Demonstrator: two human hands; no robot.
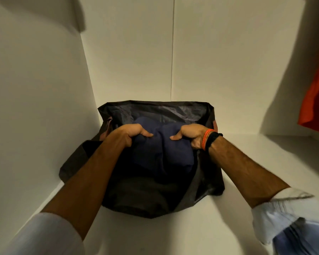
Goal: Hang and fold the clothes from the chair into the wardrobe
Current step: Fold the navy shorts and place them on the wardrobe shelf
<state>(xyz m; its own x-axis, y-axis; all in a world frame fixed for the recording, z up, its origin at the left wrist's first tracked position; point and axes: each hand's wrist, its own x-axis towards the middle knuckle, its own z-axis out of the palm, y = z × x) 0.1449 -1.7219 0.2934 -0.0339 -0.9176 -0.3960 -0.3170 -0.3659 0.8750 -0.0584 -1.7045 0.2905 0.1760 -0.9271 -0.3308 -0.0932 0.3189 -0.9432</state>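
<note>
Gripping bunched navy garment (155, 150): left hand (131, 133), right hand (190, 135), over dark fabric bin (155, 111).

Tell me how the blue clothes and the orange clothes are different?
The navy blue garment is bundled up and gripped by the left hand and right hand over the open dark fabric bin; the orange garment hangs loose at the right edge, untouched. The blue one is dark and in plain view; the orange one is bright and mostly cut off. Both are inside the white wardrobe.
</note>
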